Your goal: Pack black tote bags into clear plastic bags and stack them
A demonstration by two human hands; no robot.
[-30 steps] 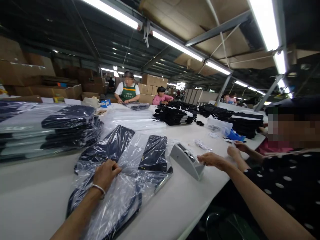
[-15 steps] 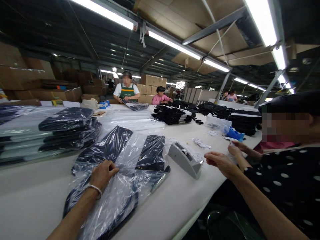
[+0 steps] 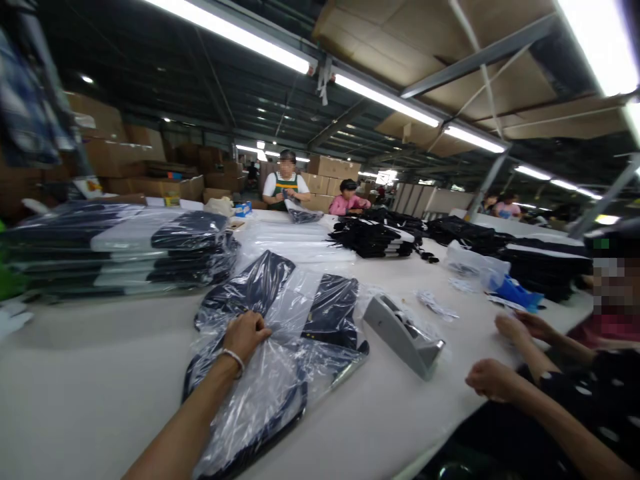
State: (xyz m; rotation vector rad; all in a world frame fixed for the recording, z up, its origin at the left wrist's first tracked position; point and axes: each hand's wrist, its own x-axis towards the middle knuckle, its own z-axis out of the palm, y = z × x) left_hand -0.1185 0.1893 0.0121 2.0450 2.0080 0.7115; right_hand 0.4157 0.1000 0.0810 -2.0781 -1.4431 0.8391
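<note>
A clear plastic bag (image 3: 280, 363) with a dark navy and white folded item inside lies on the table before me. My left hand (image 3: 245, 339) rests on it, fingers curled and thumb pinching the film near the middle. To the right of the bag is a grey tape dispenser (image 3: 400, 337). My right hand (image 3: 493, 380) hovers over the table edge, apart from the dispenser. Its fingers are pressed together; blur hides anything between them.
Bagged dark items form a stack (image 3: 135, 250) at the left. Black goods (image 3: 373, 233) are piled farther back, with white labels (image 3: 435, 305) nearer. A co-worker's hands (image 3: 523, 327) work close to my right arm. Two other people sit or stand across the table (image 3: 125, 360).
My view has turned left, so everything appears farther right. My right hand has drawn back from the tape dispenser toward the table edge. The left hand keeps its place on the bag.
</note>
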